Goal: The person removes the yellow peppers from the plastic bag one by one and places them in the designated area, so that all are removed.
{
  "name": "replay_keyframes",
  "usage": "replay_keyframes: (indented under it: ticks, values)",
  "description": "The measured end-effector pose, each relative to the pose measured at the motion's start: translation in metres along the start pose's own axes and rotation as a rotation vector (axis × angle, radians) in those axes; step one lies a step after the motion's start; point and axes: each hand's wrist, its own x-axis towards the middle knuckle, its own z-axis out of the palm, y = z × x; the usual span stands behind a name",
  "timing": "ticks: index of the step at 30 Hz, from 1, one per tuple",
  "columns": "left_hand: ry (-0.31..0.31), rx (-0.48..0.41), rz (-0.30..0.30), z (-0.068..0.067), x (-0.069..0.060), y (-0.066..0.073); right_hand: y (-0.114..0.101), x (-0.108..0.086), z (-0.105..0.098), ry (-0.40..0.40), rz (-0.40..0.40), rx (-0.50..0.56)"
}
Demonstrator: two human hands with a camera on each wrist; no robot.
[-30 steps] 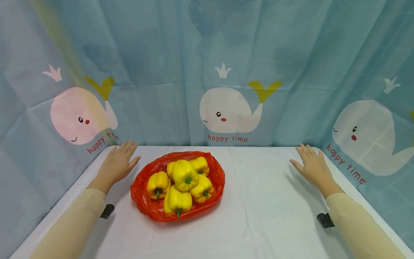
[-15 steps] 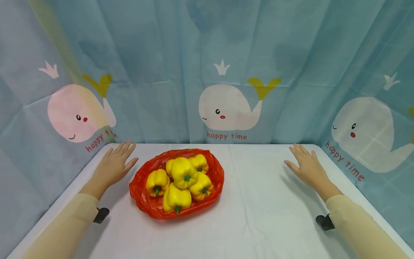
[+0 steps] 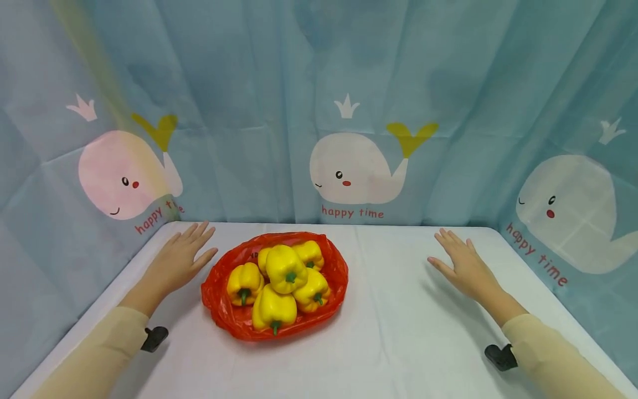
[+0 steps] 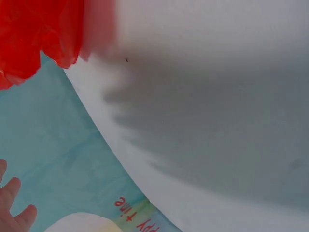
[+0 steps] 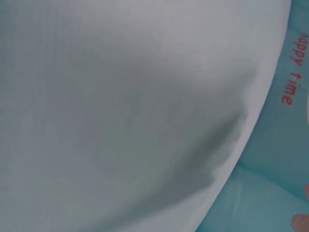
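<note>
Several yellow bell peppers [image 3: 286, 270] with green stems lie heaped in a red plastic bag [image 3: 225, 321], whose mouth is spread wide on the table. To the left of the bag, my left hand [image 3: 175, 262] hovers over the white cloth with straight fingers, touching nothing. Only its fingertips [image 4: 10, 195] show at the lower left of the left wrist view, apart from the red bag. Far to the right, my right hand [image 3: 466, 266] is held above the cloth with fingers extended and nothing in it. A fingertip [image 5: 300, 223] appears at the edge of the right wrist view.
A white cloth [image 3: 399, 332] covers the table. Blue curtains [image 3: 259, 177] with printed whales stand behind the table and along both sides. A black device [image 3: 154, 338] sits under the left wrist, and a similar black device [image 3: 500, 357] under the right.
My right hand has moved left, toward the middle of the table. The left hand has shifted slightly. The peppers and bag stay in place.
</note>
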Motion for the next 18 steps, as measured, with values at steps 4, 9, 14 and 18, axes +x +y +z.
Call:
replay_keyframes:
  ticks: [4,9,14,18]
  values:
    - [0.013,-0.013,0.006,-0.001,-0.002,0.004,-0.007,-0.002,0.002,0.009,-0.003,0.039]
    - [0.014,-0.026,0.007,-0.001,-0.006,0.005,-0.017,-0.002,0.004,0.021,-0.018,0.096]
    - [0.02,-0.049,0.005,0.003,-0.012,0.005,-0.027,-0.004,0.01,0.016,-0.031,0.141]
    - [0.024,-0.077,-0.001,0.007,-0.014,0.009,-0.035,-0.005,0.012,0.008,-0.037,0.164]
